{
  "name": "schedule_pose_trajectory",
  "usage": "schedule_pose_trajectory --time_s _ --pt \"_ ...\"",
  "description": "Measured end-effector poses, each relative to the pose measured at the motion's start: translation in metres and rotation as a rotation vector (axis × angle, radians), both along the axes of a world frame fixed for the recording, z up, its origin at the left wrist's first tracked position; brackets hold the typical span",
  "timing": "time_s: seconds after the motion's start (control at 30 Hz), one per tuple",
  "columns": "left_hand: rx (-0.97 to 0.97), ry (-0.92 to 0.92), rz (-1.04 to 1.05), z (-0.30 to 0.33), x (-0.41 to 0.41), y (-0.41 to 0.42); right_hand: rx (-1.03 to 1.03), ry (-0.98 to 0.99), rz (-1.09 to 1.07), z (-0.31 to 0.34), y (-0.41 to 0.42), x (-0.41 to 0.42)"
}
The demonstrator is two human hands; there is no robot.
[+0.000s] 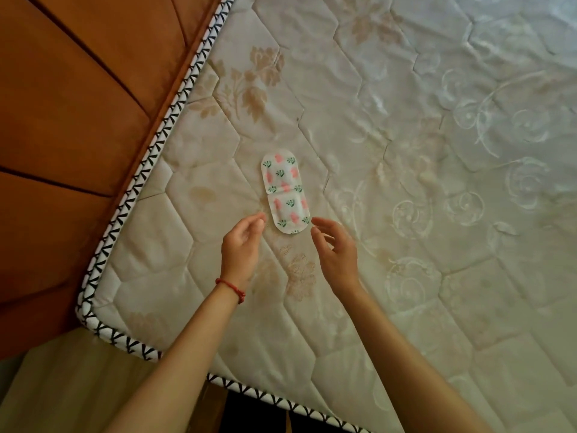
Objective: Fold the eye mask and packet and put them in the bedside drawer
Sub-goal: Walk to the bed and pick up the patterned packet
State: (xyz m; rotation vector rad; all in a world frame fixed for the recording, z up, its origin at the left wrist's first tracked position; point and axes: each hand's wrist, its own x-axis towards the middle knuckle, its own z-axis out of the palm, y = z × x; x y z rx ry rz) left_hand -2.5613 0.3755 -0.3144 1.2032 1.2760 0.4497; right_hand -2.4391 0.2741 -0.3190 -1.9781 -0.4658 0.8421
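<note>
White mask: we see one eye mask (285, 191) lying flat and unfolded on the bed, with pink and green prints on it. A notch sits at its middle.
Where it is: it lies near the bed's left edge, just past our fingertips.
Left hand: our left hand (242, 246) hovers just beside the mask's near end, fingers loosely bent, holding nothing.
Right hand: our right hand (335, 250) hovers on the other side, fingers spread a little, holding nothing too.
Around: a cream quilted mattress (406, 182) with flower shapes, a black-and-white trim (150, 151) along its edge, and a brown padded headboard (78, 104) to the left.
On the wrist: one red string (231, 289) on our left wrist.
In the way: nothing lies between our hands and the mask.
Count: one mask, two hands, one string.
</note>
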Motion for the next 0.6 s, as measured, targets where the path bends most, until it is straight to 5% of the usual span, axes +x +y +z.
schedule_pose_trajectory --time_s 0.13,0.37,0.6 --pt "0.142 0.136 -0.127 -0.025 0.008 -0.003 0.004 -0.157 0.060 -0.027 0.007 0.000" --pt "0.693 0.302 -0.489 -0.057 0.016 0.000 -0.014 -0.386 0.239 -0.063 0.011 0.000" --pt "0.953 0.367 -0.657 -0.083 0.021 0.000 -0.030 -0.637 0.391 -0.085 0.015 0.006"
